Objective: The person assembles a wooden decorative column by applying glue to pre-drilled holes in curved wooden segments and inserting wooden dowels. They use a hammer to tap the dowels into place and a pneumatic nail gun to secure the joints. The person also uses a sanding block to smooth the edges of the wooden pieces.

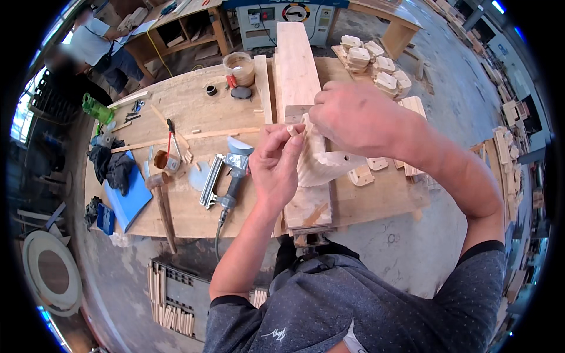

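Note:
My left hand (275, 163) pinches a short wooden dowel (291, 130) between thumb and fingers, its round end facing up. Just right of it stands a pale, curved wooden part (331, 167) with a small dark hole in its near arm. It rests over a long wooden beam (296, 62) that runs away from me. My right hand (356, 115) is closed, knuckles up, above the far side of the curved part. Its fingertips point toward the dowel, and whatever they hold is hidden.
Left of my left forearm lies a nail gun (234, 177) with its hose. Beyond it are a wooden mallet (165, 206), a glue pot (166, 162) and a blue board (129, 197). A tub (239, 67) stands farther back. Shaped blocks (376, 62) are piled right. A person (94, 44) stands far left.

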Action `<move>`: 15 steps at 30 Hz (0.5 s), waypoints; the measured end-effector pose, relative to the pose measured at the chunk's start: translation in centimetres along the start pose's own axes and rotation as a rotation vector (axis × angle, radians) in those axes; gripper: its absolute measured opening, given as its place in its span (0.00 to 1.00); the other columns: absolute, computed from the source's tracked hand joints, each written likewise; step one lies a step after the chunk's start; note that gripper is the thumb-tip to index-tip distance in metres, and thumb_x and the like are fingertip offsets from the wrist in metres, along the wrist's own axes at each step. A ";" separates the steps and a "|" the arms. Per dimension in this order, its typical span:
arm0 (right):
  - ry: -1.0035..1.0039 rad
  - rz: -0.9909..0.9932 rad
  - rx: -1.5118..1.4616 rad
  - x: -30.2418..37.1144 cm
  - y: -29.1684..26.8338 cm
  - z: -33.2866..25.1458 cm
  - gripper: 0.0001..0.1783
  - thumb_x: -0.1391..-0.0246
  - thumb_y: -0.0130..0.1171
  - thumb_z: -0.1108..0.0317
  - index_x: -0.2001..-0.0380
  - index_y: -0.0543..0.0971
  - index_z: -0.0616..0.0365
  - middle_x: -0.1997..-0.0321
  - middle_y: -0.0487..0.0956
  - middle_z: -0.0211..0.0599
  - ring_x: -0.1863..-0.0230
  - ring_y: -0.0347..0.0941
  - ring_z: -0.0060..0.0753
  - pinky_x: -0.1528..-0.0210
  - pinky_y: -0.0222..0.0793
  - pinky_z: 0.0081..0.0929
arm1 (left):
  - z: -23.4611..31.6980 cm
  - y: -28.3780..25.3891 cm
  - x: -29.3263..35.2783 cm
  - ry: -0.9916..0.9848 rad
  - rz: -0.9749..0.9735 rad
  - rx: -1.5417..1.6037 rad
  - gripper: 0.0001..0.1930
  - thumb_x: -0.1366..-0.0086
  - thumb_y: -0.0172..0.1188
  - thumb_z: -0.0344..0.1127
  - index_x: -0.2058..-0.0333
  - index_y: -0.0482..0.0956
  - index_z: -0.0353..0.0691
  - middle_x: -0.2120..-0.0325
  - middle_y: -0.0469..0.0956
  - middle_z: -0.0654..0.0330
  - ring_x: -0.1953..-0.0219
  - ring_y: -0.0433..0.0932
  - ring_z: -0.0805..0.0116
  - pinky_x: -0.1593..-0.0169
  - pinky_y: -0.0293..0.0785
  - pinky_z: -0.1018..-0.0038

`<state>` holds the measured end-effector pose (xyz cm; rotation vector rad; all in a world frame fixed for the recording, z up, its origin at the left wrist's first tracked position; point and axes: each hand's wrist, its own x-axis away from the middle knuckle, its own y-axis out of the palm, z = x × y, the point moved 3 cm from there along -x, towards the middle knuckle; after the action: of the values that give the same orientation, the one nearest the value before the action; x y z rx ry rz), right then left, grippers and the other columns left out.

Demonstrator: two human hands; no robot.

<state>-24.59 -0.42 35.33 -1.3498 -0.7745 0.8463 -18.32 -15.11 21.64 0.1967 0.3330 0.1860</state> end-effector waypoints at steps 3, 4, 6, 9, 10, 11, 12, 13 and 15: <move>0.047 0.139 -0.230 1.1 -2.2 -1.4 0.09 0.42 0.66 0.65 0.64 0.85 0.60 0.65 0.81 0.41 0.59 0.79 0.46 0.57 0.75 0.41 | 1.6 0.2 0.9 0.086 -0.039 -0.073 0.08 0.28 0.67 0.30 0.54 0.86 0.35 0.60 0.78 0.63 0.58 0.75 0.75 0.50 0.72 0.76; 0.060 0.214 -0.349 1.5 -2.7 -2.0 0.08 0.42 0.67 0.66 0.64 0.85 0.59 0.65 0.82 0.40 0.59 0.79 0.46 0.58 0.74 0.41 | 2.0 0.5 1.1 0.153 -0.061 -0.074 0.07 0.29 0.68 0.29 0.55 0.86 0.35 0.61 0.78 0.63 0.60 0.74 0.74 0.52 0.71 0.77; 0.054 0.200 -0.471 2.4 -2.3 -2.5 0.08 0.42 0.66 0.66 0.64 0.86 0.60 0.67 0.83 0.43 0.61 0.80 0.50 0.58 0.76 0.42 | 4.2 1.1 1.3 0.265 -0.139 -0.206 0.07 0.33 0.70 0.26 0.57 0.85 0.35 0.63 0.78 0.62 0.64 0.74 0.71 0.57 0.70 0.77; 0.078 0.216 -0.553 3.4 -1.8 -2.4 0.07 0.43 0.66 0.69 0.64 0.86 0.59 0.68 0.83 0.44 0.63 0.81 0.51 0.59 0.76 0.42 | 4.8 1.6 1.5 0.200 -0.216 -0.266 0.08 0.33 0.70 0.25 0.57 0.84 0.34 0.64 0.78 0.62 0.64 0.73 0.72 0.57 0.69 0.78; 0.094 0.226 -0.560 3.9 -1.7 -2.3 0.06 0.43 0.66 0.70 0.64 0.86 0.59 0.68 0.83 0.44 0.64 0.81 0.50 0.59 0.76 0.41 | 4.6 1.4 1.7 0.243 -0.222 -0.309 0.12 0.34 0.69 0.23 0.52 0.84 0.34 0.62 0.79 0.61 0.60 0.75 0.72 0.54 0.71 0.78; 0.125 0.227 -0.551 4.4 -1.8 -2.1 0.06 0.43 0.66 0.70 0.65 0.85 0.60 0.69 0.83 0.44 0.64 0.81 0.50 0.60 0.75 0.40 | 4.4 0.5 2.0 0.226 -0.158 -0.297 0.13 0.33 0.68 0.23 0.50 0.83 0.33 0.60 0.79 0.61 0.58 0.75 0.72 0.52 0.72 0.78; 0.165 0.229 -0.538 5.2 -1.9 -1.6 0.06 0.43 0.65 0.70 0.65 0.85 0.61 0.69 0.83 0.44 0.65 0.81 0.49 0.60 0.75 0.40 | 4.0 -0.4 2.1 0.208 -0.102 -0.280 0.15 0.33 0.67 0.23 0.48 0.83 0.33 0.58 0.79 0.60 0.57 0.76 0.73 0.50 0.72 0.78; 0.204 0.230 -0.526 6.0 -1.8 -1.1 0.06 0.42 0.65 0.71 0.65 0.85 0.62 0.69 0.83 0.45 0.65 0.80 0.49 0.61 0.75 0.39 | 3.5 -1.7 2.4 0.189 -0.045 -0.264 0.16 0.32 0.66 0.22 0.45 0.82 0.33 0.56 0.80 0.60 0.55 0.77 0.73 0.49 0.73 0.78; 0.290 0.165 -0.570 7.2 -1.2 -0.7 0.05 0.42 0.65 0.71 0.66 0.84 0.63 0.70 0.83 0.45 0.66 0.80 0.49 0.61 0.75 0.39 | 0.8 -7.1 2.9 0.181 0.053 -0.299 0.20 0.30 0.62 0.22 0.40 0.79 0.33 0.50 0.79 0.59 0.51 0.78 0.73 0.45 0.74 0.77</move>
<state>-20.33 5.42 36.38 -2.0145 -0.7064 0.5490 -14.29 -21.50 19.89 -0.1073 0.4754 0.3045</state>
